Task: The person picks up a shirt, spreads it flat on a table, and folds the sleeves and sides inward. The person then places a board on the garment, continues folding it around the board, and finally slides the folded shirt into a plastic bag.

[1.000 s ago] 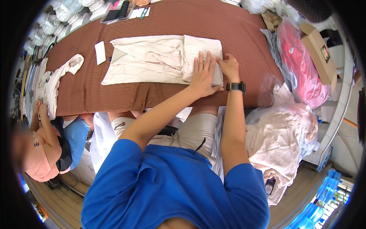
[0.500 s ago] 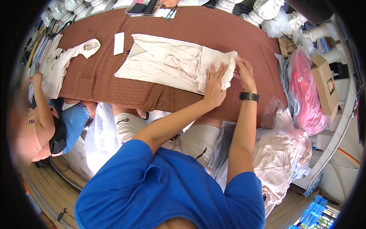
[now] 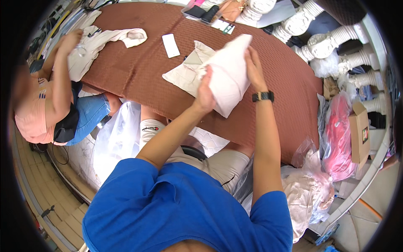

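A cream garment [image 3: 230, 77] is partly lifted off the brown-covered table [image 3: 138, 71], its right portion raised and folded over leftward. Its left end still lies flat on the cloth. My left hand [image 3: 205, 94] grips the near left edge of the raised fold, some fingers hidden by the fabric. On the other side, my right hand [image 3: 255, 71], with a dark watch on the wrist, holds the far right edge between thumb and fingers. Which kind of garment it is, I cannot tell.
A white card [image 3: 171, 45] lies left of the garment. At the back stands a clear tray [image 3: 201, 14] with dark items. Another person [image 3: 50, 105] handles a cream garment [image 3: 90, 50] at left. Bagged red cloth [image 3: 338, 138], a cardboard box [image 3: 359, 132] and cream fabric [image 3: 300, 201] sit at right.
The garment's right part has gone from lying flat to being lifted and folded leftward. Both my hands rose with it, the left one moving left. The view has shifted too.
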Demonstrator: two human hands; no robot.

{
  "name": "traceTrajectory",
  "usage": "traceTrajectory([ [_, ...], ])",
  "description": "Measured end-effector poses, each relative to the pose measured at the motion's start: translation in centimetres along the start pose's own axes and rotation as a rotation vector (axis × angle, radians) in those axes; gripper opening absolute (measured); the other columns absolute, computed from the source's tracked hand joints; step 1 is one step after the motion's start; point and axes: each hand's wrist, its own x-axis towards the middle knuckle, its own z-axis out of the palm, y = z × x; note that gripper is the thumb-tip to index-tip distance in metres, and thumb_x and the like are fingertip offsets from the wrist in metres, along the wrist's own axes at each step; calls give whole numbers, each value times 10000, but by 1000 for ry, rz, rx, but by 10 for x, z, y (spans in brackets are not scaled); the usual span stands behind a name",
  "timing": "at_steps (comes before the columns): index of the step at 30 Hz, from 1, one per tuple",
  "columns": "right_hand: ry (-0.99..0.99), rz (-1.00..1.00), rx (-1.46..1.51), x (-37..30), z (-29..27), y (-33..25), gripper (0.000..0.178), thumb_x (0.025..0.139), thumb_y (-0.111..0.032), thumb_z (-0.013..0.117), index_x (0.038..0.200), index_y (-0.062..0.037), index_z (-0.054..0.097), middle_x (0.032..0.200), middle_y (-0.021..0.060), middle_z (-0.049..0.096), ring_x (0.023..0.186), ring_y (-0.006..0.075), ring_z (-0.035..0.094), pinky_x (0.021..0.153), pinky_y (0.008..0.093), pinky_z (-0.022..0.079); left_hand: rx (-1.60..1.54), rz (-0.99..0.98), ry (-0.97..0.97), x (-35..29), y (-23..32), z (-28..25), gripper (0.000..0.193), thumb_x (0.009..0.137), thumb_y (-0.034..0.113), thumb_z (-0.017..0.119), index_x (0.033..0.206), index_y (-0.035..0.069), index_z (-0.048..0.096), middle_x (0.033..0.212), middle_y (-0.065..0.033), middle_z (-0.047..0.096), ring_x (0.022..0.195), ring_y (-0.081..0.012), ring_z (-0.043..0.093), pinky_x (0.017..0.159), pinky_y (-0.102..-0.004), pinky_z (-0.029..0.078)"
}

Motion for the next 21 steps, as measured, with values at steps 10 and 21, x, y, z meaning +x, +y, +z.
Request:
traceTrajectory([
  [10,-166,9,-489,26,94,20,431,925,-399,634,1180,-52,654,1254,185,593,1229,422,452,1049,535,346,120,-55,220,13,50,-87,546,1002,313,545,1428,-4,417,1429,-141,509,1275,-275,529,1087,-424,420],
  [21,-47,112,-192,39,110,19,427,882,-355,701,1161,-38,636,1104,203,686,1086,334,631,962,428,460,1389,128,520,23,108,-106,586,856,145,714,1364,3,459,1180,-209,664,1137,-325,618,984,-394,470],
])
